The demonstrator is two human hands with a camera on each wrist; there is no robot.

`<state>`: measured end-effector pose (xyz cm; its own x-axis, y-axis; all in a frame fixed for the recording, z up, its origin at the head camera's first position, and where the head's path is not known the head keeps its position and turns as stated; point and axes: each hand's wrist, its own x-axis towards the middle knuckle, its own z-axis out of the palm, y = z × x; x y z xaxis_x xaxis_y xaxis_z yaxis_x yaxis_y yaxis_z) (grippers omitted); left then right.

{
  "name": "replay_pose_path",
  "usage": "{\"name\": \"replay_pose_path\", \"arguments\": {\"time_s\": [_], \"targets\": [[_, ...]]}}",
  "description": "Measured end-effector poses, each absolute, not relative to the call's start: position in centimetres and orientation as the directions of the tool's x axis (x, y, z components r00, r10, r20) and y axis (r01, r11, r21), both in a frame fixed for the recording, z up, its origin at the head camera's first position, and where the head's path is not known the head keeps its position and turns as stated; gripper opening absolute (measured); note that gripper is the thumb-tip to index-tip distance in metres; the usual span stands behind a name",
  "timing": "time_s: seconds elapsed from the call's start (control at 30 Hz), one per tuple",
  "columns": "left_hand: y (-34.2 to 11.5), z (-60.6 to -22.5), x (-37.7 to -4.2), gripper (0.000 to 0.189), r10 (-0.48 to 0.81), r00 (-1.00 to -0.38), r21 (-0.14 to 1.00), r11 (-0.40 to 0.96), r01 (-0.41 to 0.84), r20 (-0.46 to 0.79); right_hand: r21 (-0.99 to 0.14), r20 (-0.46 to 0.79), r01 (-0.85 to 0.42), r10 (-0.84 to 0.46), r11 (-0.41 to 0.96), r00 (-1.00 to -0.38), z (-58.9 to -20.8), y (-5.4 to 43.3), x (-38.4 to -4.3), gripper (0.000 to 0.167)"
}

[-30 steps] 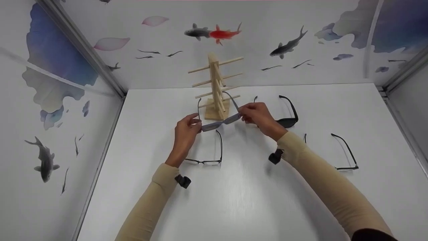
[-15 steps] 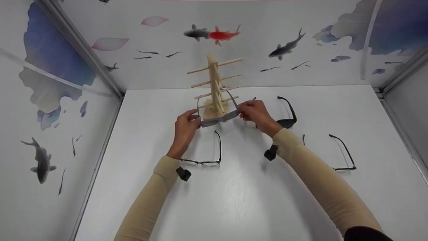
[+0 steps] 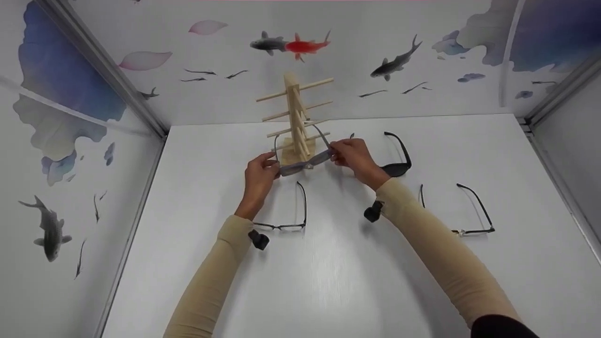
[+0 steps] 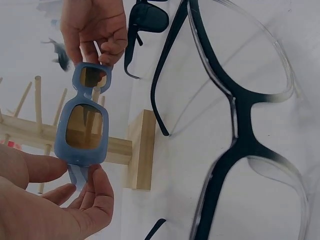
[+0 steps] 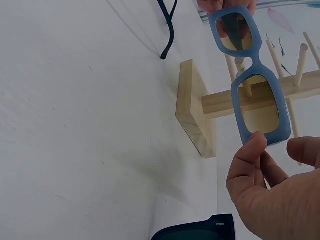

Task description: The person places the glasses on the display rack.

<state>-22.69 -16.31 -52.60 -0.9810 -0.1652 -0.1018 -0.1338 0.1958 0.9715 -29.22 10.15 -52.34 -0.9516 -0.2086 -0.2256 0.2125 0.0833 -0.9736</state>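
Blue sunglasses (image 5: 255,64), pinched, partly covered by hands (image 3: 261,179)

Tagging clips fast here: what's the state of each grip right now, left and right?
Left grip: closed, holding one end of the blue-framed glasses.
Right grip: closed, holding the other end of the same glasses.

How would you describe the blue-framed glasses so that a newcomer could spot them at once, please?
Find the wooden rack at the back of the white table. At its near side, the left hand and right hand hold the blue-framed glasses by opposite ends. Theirs is the only blue frame, and they are held up, while the dark-framed pairs nearby rest on the table.
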Motion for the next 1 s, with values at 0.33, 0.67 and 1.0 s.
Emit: {"name": "replay_pose_path", "arguments": {"time_s": [0.33,0.67,1.0], "targets": [[-16.3,-52.9,-23.2,0.041,-0.163,-0.979,0.975,0.164,-0.15,-0.123,-0.973,-0.232,0.227,-0.224,0.044,-0.947,-53.3,10.3,-28.6,0.038],[-16.4,-53.2,-23.0,0.04,-0.179,-0.975,0.964,0.203,-0.171,-0.136,-0.976,-0.215,0.216,-0.238,0.02,-0.947,-53.4,10.2,-28.4,0.036],[-16.6,-53.1,-22.7,0.04,-0.173,-0.974,0.965,0.191,-0.18,-0.148,-0.978,-0.208,0.205,-0.258,0.041,-0.944,-53.2,10.6,-28.0,0.039]]}}
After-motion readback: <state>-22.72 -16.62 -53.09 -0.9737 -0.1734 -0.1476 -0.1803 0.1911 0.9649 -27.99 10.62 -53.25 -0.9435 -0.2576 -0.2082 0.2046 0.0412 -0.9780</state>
